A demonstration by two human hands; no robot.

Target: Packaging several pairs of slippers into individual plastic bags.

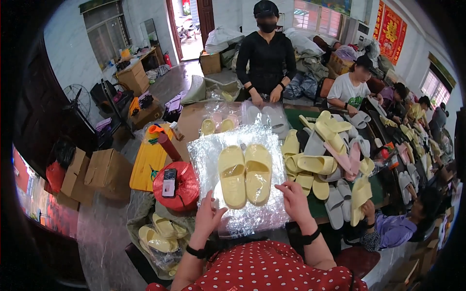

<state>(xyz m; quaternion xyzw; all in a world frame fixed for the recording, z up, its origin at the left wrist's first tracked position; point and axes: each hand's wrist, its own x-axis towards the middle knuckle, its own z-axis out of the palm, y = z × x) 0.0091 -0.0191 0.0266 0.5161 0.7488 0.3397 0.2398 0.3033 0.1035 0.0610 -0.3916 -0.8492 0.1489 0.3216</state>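
A pair of pale yellow slippers (245,174) lies side by side, toes toward me, on a stack of clear crinkled plastic bags (208,155) on the table. My left hand (208,216) rests on the near left edge of the plastic, fingers spread, just below the left slipper's heel. My right hand (293,201) lies on the plastic to the right of the right slipper, fingertips touching the slipper's heel end. Neither hand grips anything. Both wrists wear black bands.
A pile of yellow, grey and pink slippers (330,155) lies to the right. A red twine spool (177,186) with a phone on it stands to the left, bagged yellow slippers (158,237) below it. A person in black (266,53) stands across the table; other people sit right.
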